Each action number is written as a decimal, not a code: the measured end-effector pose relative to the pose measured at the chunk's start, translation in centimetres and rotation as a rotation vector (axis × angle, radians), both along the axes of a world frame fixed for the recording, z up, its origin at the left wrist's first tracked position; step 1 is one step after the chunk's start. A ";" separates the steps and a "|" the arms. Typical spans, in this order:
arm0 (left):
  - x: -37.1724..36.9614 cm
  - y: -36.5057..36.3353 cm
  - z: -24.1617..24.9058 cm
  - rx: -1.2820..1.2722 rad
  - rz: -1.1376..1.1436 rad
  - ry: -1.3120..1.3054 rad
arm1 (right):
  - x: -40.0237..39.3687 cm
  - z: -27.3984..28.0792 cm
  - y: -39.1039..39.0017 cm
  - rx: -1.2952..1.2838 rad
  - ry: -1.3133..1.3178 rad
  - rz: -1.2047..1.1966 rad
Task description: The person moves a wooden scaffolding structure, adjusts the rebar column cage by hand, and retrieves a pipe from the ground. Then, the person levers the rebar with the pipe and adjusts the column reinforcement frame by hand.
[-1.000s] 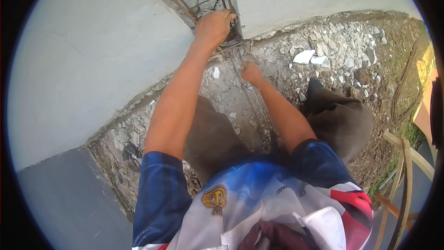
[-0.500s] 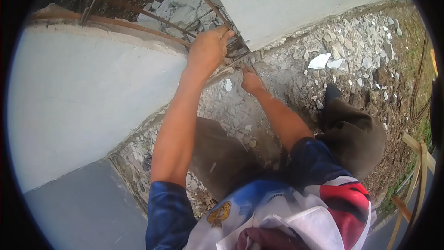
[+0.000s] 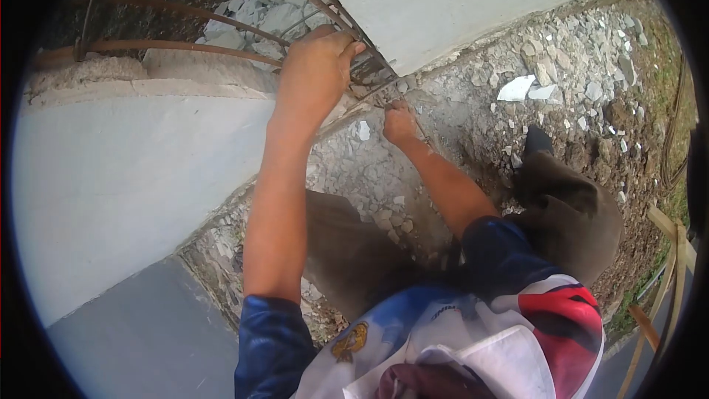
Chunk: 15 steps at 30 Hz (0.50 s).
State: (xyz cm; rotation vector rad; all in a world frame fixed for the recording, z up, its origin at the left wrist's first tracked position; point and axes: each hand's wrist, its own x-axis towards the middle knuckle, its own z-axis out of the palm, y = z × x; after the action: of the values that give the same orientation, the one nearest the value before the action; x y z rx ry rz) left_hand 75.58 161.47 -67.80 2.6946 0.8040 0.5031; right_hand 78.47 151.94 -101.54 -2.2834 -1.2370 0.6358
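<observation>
Steel bars (image 3: 221, 27): rusty brown metal, rough and matt. Wall (image 3: 133, 177): smooth pale plaster, matt, chipped to coarse grey concrete at the edge. Rubble (image 3: 561, 66): broken, jagged stone. Shirt (image 3: 458, 340): slightly glossy synthetic cloth. Frame (image 3: 665, 266): bare wood.

- Two hands are showing: the left hand (image 3: 314, 74) is gripping the rusty bars, and the right hand (image 3: 399, 123) is pinching at thin wire just below them.
- Two white wall faces are meeting at the broken corner: one wall (image 3: 133, 177) on the left, another wall (image 3: 458, 0) on the right.
- Rusty steel bars (image 3: 177, 46) are sticking out of the gap; at least four are showing, and the exact number is hard to tell.
- Two white flat shards (image 3: 526, 89) are lying side by side on the rubble.
- Two knees in brown trousers (image 3: 572, 214) are showing.
- One wooden frame (image 3: 668, 266) is standing at the right edge.
</observation>
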 end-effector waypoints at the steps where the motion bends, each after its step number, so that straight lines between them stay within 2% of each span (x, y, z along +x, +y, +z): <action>1: -0.1 -1.3 -0.8 0.126 0.025 -0.118 | 0.3 0.0 0.3 -0.025 0.043 0.002; 3: -1.3 -4.9 -2.5 0.311 0.090 -0.329 | 0.3 -0.5 0.4 -0.012 0.129 -0.024; 5: -3.9 -8.9 -10.1 -0.136 0.334 -0.507 | 0.3 -1.9 0.6 0.071 0.193 -0.087; 7: -5.6 -9.8 -20.1 -1.507 0.919 -0.457 | 0.9 -1.9 0.5 0.039 0.243 -0.079; 9: -6.4 -8.0 -30.0 -1.647 1.205 -0.407 | 1.5 -2.0 0.6 0.011 0.264 -0.066; 10: -5.6 -6.8 -32.3 -1.594 1.099 -0.462 | 1.6 -2.4 0.7 0.002 0.258 -0.061; 12: -4.0 -4.8 -35.1 -1.487 0.890 -0.542 | 1.8 -2.0 0.8 -0.039 0.309 -0.061; 14: -2.6 -3.8 -34.9 -1.345 1.001 -0.549 | 2.1 0.7 0.2 -0.110 0.420 -0.059; 15: -1.9 -3.5 -34.6 -1.271 1.052 -0.559 | 1.7 -0.1 -0.1 -0.005 0.356 -0.104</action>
State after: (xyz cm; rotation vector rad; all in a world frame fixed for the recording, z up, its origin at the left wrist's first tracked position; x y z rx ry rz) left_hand 73.70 158.00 -102.39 0.8127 1.5601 0.5829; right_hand 80.12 151.89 -101.64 -2.1036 -0.9411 0.9564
